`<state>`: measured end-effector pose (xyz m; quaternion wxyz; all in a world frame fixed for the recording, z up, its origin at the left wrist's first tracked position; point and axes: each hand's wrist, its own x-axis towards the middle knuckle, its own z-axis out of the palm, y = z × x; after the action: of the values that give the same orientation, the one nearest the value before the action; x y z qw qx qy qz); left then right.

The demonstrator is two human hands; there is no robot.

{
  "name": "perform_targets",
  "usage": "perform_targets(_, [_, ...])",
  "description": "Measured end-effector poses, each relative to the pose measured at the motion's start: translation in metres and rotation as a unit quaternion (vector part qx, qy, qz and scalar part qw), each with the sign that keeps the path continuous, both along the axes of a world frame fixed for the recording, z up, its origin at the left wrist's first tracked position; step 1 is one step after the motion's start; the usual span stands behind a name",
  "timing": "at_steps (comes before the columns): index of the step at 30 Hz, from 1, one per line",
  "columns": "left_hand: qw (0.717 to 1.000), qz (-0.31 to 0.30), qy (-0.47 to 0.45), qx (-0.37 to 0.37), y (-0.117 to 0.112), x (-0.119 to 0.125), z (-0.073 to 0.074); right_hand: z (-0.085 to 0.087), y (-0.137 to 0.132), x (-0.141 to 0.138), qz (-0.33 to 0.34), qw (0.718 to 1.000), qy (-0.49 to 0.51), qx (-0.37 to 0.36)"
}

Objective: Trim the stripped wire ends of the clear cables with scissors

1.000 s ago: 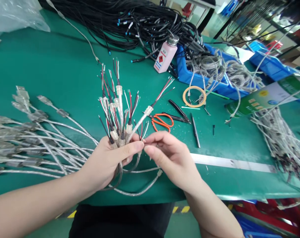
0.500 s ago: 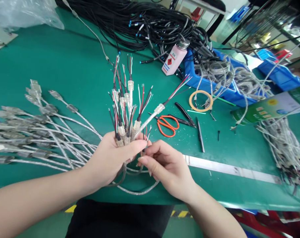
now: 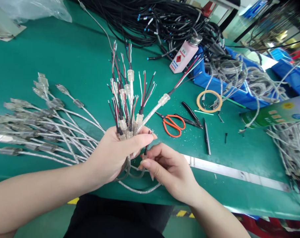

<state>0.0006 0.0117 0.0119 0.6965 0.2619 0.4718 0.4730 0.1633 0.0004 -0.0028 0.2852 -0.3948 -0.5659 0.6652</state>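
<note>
My left hand (image 3: 117, 148) is closed round a bundle of clear-jacketed USB cables (image 3: 130, 99). Their stripped ends fan upward in red, white, green and black wires. The USB plug ends (image 3: 42, 82) of the bundle spread over the table at the left, with grey ferrite beads behind the plugs. My right hand (image 3: 164, 165) pinches one cable end (image 3: 145, 153) between thumb and forefinger, just below its dark wires, close beside the left thumb. Part of that cable is hidden by the fingers. A cable loop (image 3: 140, 191) hangs under both hands.
Orange-handled scissors (image 3: 174, 125), black-handled cutters (image 3: 191, 114), tweezers (image 3: 206, 137) and a tape roll (image 3: 209, 101) lie right of my hands. A pink bottle (image 3: 185, 54) stands by blue bins (image 3: 199, 77) of cables. Black cables (image 3: 130, 23) heap at the back; a green-wrapped cable bundle (image 3: 276, 114) lies right.
The view has shifted, so the tools and bins appear farther right. My right hand has drawn slightly down and away from the left thumb, still pinching the single cable end.
</note>
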Motion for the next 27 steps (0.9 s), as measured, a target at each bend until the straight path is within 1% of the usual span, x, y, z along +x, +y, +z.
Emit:
perform_targets(5, [0.999, -0.023, 0.014, 0.023, 0.0009, -0.0008, -0.0002, -0.0003, 0.0009, 0.0006, 0.013, 1.0, 0.0, -0.007])
perform_targets(10, [0.997, -0.064, 0.035, 0.03, 0.0, -0.0024, 0.0017, -0.0015, 0.0013, 0.0016, 0.024, 0.999, 0.008, -0.027])
perform_targets(14, [0.997, -0.062, 0.04, 0.024, 0.0, -0.0036, 0.0006, -0.0014, 0.0004, 0.0009, 0.027, 0.999, 0.018, -0.031])
perform_targets(20, [0.998, -0.062, 0.005, 0.027, 0.0012, -0.0034, -0.0003, 0.0003, -0.0002, 0.0011, 0.038, 0.998, 0.02, -0.051])
perform_targets(27, [0.998, -0.06, 0.011, 0.014, -0.0008, -0.0049, -0.0022, -0.0008, -0.0013, 0.0009, 0.051, 0.996, 0.033, -0.064])
